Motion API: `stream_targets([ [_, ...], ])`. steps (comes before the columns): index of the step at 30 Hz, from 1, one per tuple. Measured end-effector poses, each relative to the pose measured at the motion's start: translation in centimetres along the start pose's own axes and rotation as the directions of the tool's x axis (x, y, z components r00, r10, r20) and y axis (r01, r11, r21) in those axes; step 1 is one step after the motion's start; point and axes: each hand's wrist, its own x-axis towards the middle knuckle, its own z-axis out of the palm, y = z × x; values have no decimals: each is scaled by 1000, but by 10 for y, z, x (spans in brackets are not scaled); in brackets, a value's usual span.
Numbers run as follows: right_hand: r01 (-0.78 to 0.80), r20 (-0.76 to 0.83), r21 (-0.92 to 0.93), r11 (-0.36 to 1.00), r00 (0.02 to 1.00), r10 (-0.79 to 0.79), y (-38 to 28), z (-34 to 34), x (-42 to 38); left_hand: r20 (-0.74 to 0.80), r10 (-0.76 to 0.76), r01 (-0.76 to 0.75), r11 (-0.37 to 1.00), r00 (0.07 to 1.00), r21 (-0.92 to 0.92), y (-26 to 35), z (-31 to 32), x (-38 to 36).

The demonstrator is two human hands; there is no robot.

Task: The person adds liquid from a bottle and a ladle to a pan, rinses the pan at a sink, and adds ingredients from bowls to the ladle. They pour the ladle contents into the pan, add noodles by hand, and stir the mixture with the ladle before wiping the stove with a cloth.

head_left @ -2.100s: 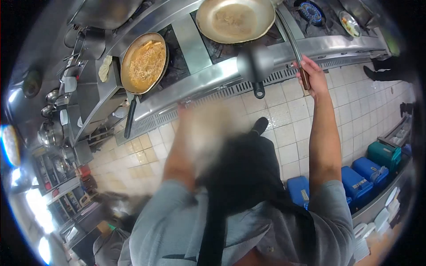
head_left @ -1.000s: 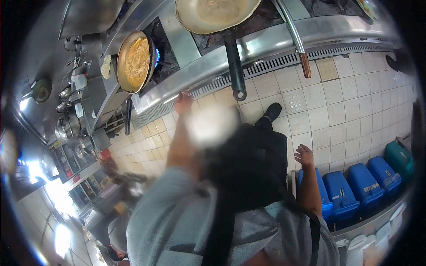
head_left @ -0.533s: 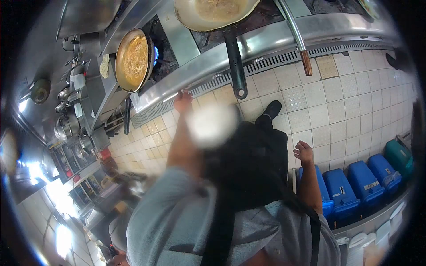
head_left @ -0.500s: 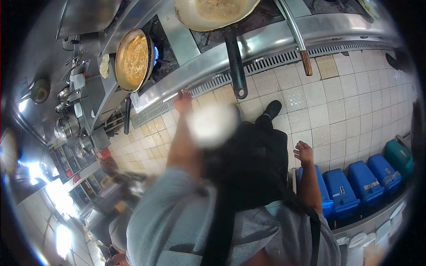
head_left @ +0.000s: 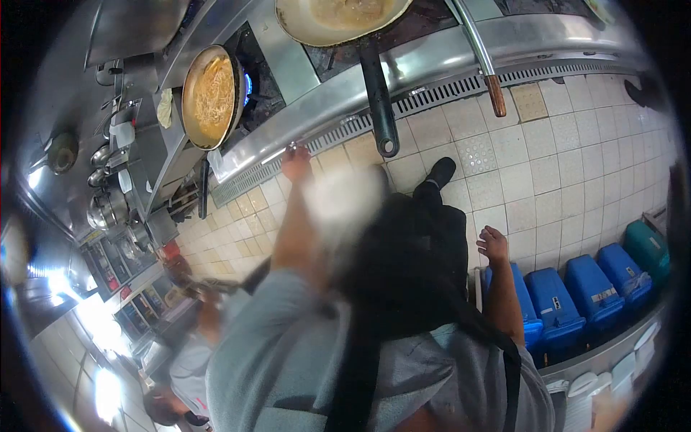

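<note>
My left hand (head_left: pixel 296 165) is at the front edge of the stove (head_left: pixel 338 83), fingers closed, with a thin shiny strip at the fingertips; I cannot tell what it is. Nearest to it is a frying pan (head_left: pixel 210 97) with orange-brown food in liquid, over a blue flame. A larger pale pan (head_left: pixel 317 29) holds brownish liquid, its black handle (head_left: pixel 379 108) pointing toward me. Low at my right side hangs my right hand (head_left: pixel 493 245), empty, with loosely bent fingers apart. A blurred whitish patch (head_left: pixel 345 198) covers the view beside my left forearm.
A wooden-ended metal handle (head_left: pixel 495 95) juts over the stove edge. Blue bins (head_left: pixel 553 302) and a green bin (head_left: pixel 648 252) stand at right, on a tiled floor (head_left: pixel 525 173). At lower left is another person (head_left: pixel 191 371). Pots (head_left: pixel 108 209) sit along the left counter.
The other person at lower left has come further into view, an arm now showing. The pans have shifted slightly up and left in view. My hands have hardly moved.
</note>
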Motion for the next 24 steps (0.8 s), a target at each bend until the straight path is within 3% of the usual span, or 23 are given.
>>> stream_targets([
  [2,5,-5,-14,1000,1000,-5,2,0,1,32,119,-123,944,992,305,0,2,-4],
  [12,11,13,-19,1000,1000,-11,5,-1,2,-11,210,-198,936,978,292,-7,2,4],
  [14,7,-12,-39,999,1000,-8,2,0,0,2,236,-215,884,972,416,-6,3,5],
  [18,5,21,7,1000,1000,-6,6,-5,3,-50,294,-252,885,954,392,-14,-1,9],
  [20,3,50,51,999,999,-5,5,-6,3,48,476,-323,515,878,794,-18,-10,22],
  [21,1,27,24,1000,1000,-2,3,-4,1,47,476,-322,515,878,794,-20,-11,23],
  [23,-1,4,-4,1000,1000,2,0,-2,-2,-25,418,-322,735,908,597,-27,-11,24],
  [24,-4,-4,-18,1000,1000,4,-1,-1,-2,-25,418,-322,735,908,597,-28,-12,26],
])
